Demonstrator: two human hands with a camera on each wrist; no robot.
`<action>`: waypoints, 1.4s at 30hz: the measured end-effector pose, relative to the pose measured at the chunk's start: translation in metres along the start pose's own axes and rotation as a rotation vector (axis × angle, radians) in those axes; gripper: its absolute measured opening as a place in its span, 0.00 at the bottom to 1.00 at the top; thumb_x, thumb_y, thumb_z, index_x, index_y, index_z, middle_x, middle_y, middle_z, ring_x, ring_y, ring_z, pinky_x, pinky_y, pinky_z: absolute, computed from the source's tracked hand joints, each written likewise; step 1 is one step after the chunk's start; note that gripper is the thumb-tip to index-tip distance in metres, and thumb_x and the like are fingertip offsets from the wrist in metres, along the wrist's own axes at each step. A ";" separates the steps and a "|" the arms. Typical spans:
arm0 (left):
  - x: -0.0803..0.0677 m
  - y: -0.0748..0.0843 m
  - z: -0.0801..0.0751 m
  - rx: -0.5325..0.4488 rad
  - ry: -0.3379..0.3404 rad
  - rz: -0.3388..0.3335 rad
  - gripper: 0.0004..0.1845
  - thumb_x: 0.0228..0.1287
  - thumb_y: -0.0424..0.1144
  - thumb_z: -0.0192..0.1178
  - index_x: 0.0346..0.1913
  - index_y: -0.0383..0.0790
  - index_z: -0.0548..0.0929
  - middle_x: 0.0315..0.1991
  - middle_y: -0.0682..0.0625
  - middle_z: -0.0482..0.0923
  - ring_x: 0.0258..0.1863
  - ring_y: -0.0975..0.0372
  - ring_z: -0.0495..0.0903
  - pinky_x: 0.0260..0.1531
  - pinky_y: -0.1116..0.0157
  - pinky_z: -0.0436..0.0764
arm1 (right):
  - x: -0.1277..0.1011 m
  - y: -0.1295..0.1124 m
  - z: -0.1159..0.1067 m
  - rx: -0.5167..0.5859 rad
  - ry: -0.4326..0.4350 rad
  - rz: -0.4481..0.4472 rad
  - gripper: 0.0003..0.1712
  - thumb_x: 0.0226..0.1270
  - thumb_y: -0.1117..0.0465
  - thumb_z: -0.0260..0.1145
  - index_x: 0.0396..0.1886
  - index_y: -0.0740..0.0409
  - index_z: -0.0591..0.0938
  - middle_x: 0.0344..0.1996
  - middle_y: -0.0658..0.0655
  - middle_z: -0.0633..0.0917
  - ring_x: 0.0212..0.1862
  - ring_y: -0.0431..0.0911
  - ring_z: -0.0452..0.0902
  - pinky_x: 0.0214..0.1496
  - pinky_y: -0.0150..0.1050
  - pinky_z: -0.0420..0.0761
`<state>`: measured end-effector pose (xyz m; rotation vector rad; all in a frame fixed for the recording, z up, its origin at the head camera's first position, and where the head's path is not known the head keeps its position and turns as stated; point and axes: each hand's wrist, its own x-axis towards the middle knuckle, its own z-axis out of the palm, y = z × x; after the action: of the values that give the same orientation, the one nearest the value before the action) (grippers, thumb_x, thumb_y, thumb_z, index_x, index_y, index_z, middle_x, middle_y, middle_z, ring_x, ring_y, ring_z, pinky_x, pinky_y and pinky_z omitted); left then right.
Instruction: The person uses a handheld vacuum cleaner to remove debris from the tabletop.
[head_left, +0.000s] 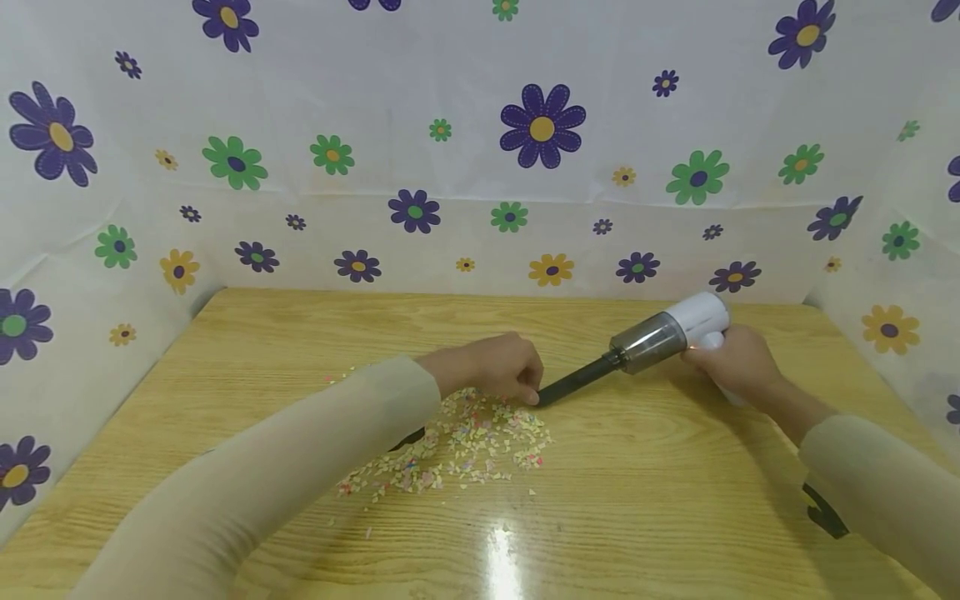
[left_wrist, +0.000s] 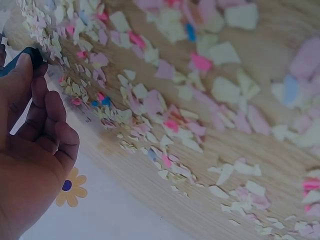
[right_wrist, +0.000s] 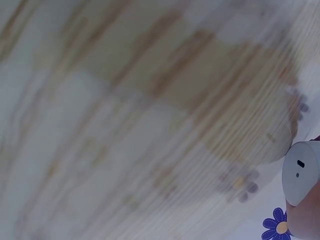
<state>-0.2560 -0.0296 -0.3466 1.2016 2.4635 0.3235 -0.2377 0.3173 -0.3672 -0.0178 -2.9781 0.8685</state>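
A white handheld vacuum cleaner [head_left: 697,317] with a clear grey dust cup [head_left: 651,342] and a long black nozzle [head_left: 577,381] is held above the table, tilted down to the left. My right hand [head_left: 738,362] grips its handle; the right wrist view shows only the handle's end [right_wrist: 300,172] and part of that hand. With thumb and fingers my left hand [head_left: 504,367] pinches the nozzle's tip, seen too in the left wrist view [left_wrist: 35,57]. Below and beside the left hand lie scattered paper scraps [head_left: 480,446], mostly pale yellow with some pink and blue.
The wooden table [head_left: 637,517] reaches back to a white cloth backdrop [head_left: 450,75] printed with flowers, which also rises at both sides. Some scraps lie partly behind the left sleeve [head_left: 300,458]. A light reflection shines near the table's front.
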 end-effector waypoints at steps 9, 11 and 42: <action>-0.001 0.006 -0.002 0.012 -0.032 0.023 0.07 0.68 0.41 0.65 0.32 0.45 0.88 0.29 0.56 0.84 0.27 0.67 0.79 0.34 0.69 0.79 | -0.001 0.000 -0.001 0.001 -0.022 -0.006 0.18 0.57 0.55 0.68 0.30 0.67 0.74 0.23 0.57 0.77 0.27 0.48 0.72 0.26 0.38 0.72; -0.001 0.007 -0.002 0.022 -0.037 0.027 0.07 0.68 0.42 0.65 0.33 0.45 0.88 0.30 0.55 0.85 0.28 0.67 0.79 0.34 0.69 0.79 | -0.001 0.000 -0.001 -0.002 -0.028 -0.006 0.19 0.57 0.54 0.68 0.31 0.67 0.74 0.23 0.58 0.77 0.27 0.48 0.72 0.27 0.38 0.72; -0.001 0.020 0.001 0.000 -0.117 0.041 0.07 0.66 0.43 0.67 0.31 0.47 0.88 0.29 0.57 0.84 0.29 0.67 0.80 0.34 0.70 0.79 | -0.005 0.007 -0.005 -0.044 -0.079 -0.028 0.25 0.60 0.48 0.69 0.36 0.69 0.76 0.25 0.58 0.79 0.29 0.48 0.73 0.29 0.38 0.72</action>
<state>-0.2406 -0.0177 -0.3404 1.2369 2.3413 0.2567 -0.2328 0.3254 -0.3672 0.0585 -3.0623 0.8201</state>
